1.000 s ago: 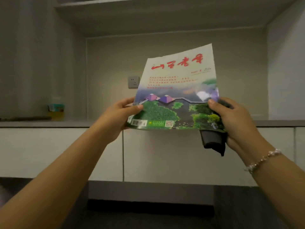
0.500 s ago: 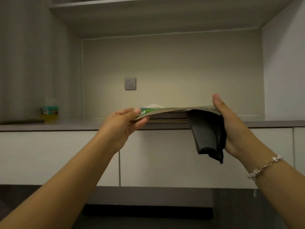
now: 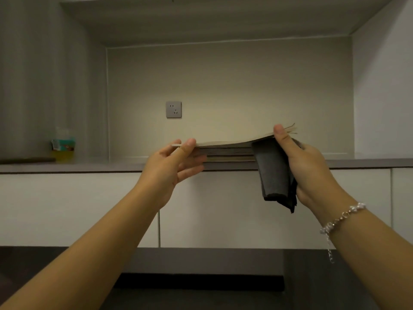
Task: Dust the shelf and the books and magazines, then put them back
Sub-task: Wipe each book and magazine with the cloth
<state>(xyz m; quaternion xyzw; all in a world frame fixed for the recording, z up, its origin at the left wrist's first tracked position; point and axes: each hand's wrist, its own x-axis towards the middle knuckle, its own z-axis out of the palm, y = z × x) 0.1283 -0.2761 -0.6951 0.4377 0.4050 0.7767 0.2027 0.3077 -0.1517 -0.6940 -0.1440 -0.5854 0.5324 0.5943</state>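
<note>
While your left hand reaches in from the lower left of the frame, its thumb lies on top of the near left corner of the magazine and its fingers extend loosely beneath that edge; whether they actually pinch the cover cannot be told. Your right hand, at centre right, grips the magazine's right edge, thumb on top, and holds a folded dark cloth against the palm. The cloth hangs down in front of the white cabinet fronts.

You hold the magazine nearly flat and edge-on to the camera, so its cover cannot be read. Its right corner curls upward, with the page tips fanned apart beyond your thumb. It sits directly over a low stack of books and magazines lying flat on the shelf; whether it already rests on that stack cannot be told. The stack lies between your two hands.

That shelf is a grey ledge running across the middle of the frame, recessed under an upper shelf board. A grey wall socket is mounted on the back wall, above and left of the stack. At far left, a yellow and teal container stands on the ledge, with a dark flat item beside it. A bead bracelet circles your right wrist.
</note>
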